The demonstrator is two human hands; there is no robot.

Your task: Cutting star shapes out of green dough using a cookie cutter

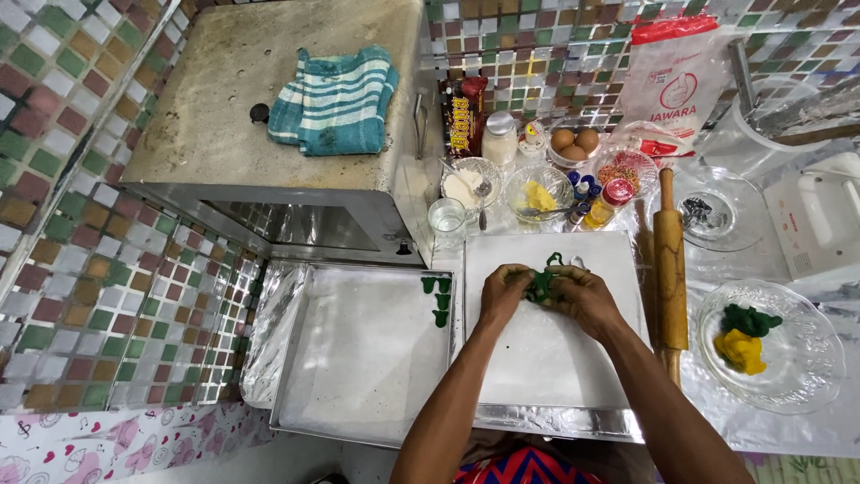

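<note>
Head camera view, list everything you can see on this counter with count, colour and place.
green dough: one lump, between both hands
dough pieces: about four, green, left tray's right edge
trays: two, silver, side by side
rolling pin: one, wooden, right of trays
glass dish: one, clear, green and yellow dough inside, far right
eggs: two, brown, bowl at back
towel: one, teal striped, on oven
left hand: on dough
right hand: on dough
</note>
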